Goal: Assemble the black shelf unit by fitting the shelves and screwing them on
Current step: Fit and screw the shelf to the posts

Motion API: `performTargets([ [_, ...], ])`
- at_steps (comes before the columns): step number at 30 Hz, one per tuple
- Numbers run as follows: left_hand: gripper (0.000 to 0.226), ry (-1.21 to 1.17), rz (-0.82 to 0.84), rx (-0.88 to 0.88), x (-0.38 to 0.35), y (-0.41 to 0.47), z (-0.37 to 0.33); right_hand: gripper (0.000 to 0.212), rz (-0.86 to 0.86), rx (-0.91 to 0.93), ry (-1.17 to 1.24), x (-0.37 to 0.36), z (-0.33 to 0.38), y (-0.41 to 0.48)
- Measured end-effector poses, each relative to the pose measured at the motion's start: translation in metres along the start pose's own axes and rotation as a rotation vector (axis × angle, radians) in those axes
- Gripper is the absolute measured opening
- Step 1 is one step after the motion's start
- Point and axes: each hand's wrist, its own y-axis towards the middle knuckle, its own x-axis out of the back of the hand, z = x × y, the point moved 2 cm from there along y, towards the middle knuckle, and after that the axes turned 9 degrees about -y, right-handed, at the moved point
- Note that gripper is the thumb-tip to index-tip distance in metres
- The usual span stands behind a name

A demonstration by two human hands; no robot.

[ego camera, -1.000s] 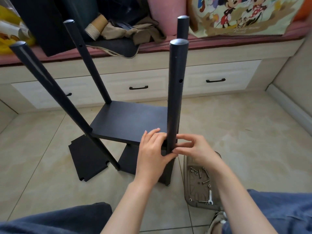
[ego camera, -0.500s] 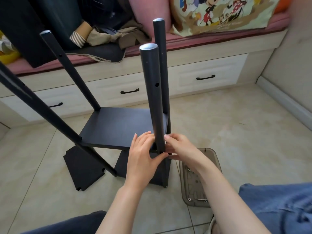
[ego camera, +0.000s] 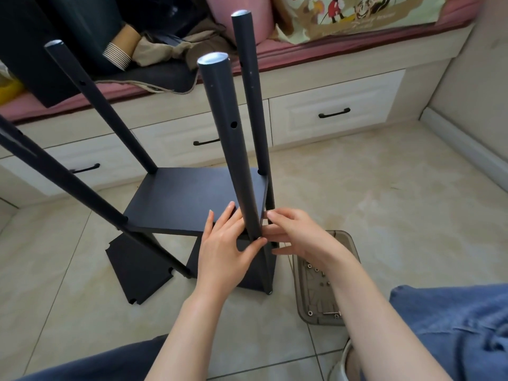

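The black shelf unit stands on the floor: several upright black poles, a mid-height shelf (ego camera: 189, 199) and a lower shelf (ego camera: 255, 276). My left hand (ego camera: 225, 243) holds the mid shelf's near right corner, fingers flat on top and thumb under its edge against the near right pole (ego camera: 233, 149). My right hand (ego camera: 297, 235) closes thumb and fingertips on that pole at the shelf joint. Anything between the fingertips is hidden.
A loose black shelf board (ego camera: 137, 270) lies on the tiles to the left. A clear grey tray (ego camera: 343, 270) with screws sits at the right by my knee. Behind is a white drawer bench (ego camera: 330, 105) with cushions and clothes.
Both hands stay at the same joint on the near right pole. My view has shifted, so the poles sit further left and closer in the picture.
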Motion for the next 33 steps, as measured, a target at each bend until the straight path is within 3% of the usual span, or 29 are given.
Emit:
performTargets([
  [5,0.043,0.003,-0.015,0.014,-0.002,0.001,0.001,0.03,0.055,-0.033,0.175,0.025,-0.018,0.002],
  [8,0.038,-0.004,-0.033,0.016,-0.004,0.003,0.001,0.03,-0.079,-0.155,0.15,0.039,-0.055,0.015],
  [11,0.037,-0.012,-0.052,0.011,-0.004,0.003,0.0,0.031,-0.257,-0.353,0.06,0.043,-0.113,0.028],
  [15,0.039,-0.01,-0.072,-0.001,-0.006,0.003,0.001,0.029,-0.255,-0.571,-0.097,0.027,-0.189,0.039],
  [22,0.044,-0.037,-0.08,-0.016,-0.008,-0.001,0.002,0.033,-0.125,-0.61,-0.638,0.01,-0.225,0.056],
  [33,0.047,-0.041,-0.027,0.072,-0.008,0.001,0.0,0.042,-0.085,-0.724,-0.846,0.01,-0.245,0.064],
])
